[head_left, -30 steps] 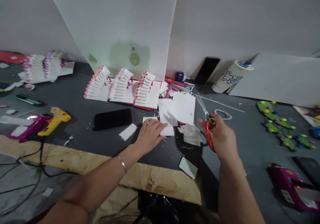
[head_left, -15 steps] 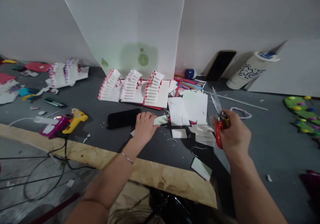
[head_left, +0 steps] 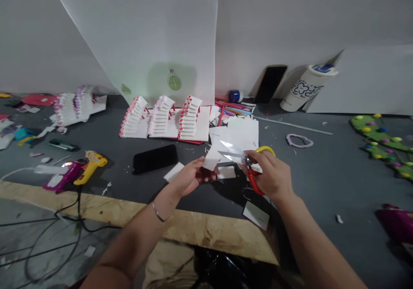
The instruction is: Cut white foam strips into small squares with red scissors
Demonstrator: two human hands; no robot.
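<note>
Pinched in my left hand (head_left: 192,176) is a small white paper piece (head_left: 211,158), raised above the dark table. My right hand (head_left: 272,172) grips scissors (head_left: 254,180) with red and yellow handles. Their blades (head_left: 232,155) are spread and point left, with the tips by the paper's right edge; whether they touch it I cannot tell. Larger white sheets (head_left: 250,129) lie behind the blades. A white rectangle (head_left: 226,172) rests on the table under the scissors, and another white piece (head_left: 173,171) is partly behind my left hand.
A black phone (head_left: 155,159) lies left of my hands. Behind it stand small white staircase-like models (head_left: 161,116) with red and pink ends. Purple and yellow glue guns (head_left: 90,167) are at left. A white tumbler (head_left: 305,88) leans at the back right. A paper piece (head_left: 256,215) lies near the front edge.
My left hand has picked up the small paper piece from the table and brought it rightward. My right hand has moved the scissors left and turned their blades from pointing away to pointing at the paper.
</note>
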